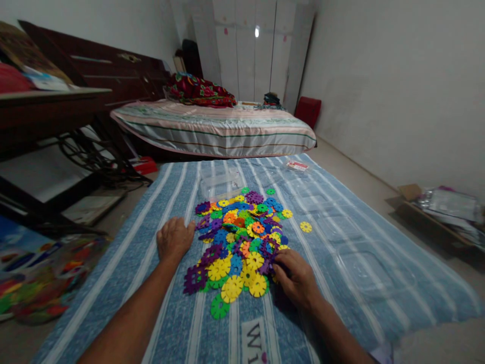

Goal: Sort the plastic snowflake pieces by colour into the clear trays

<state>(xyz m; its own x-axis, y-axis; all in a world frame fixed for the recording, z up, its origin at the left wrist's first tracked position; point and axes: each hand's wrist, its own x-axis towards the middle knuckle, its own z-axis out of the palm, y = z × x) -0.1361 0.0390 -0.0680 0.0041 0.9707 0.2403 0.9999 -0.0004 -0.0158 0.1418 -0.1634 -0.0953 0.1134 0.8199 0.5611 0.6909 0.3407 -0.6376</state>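
Blue cloth (125,263) with white stripes spreads beneath the hands, printed lettering (253,337) near its close edge. Just beyond, a green disc (220,307) lies at the near end of a heap of colourful notched discs (248,237). Against the heap's right edge, the right hand (297,279) bends its fingers by a purple piece (265,267); whether it grips one, I cannot tell. Just beside the left edge rests the left hand (175,238), back upward, its grip likewise unclear. Behind the heap sits a clear container (222,183); farther off, a bed (227,129) and pale wardrobe (246,60).
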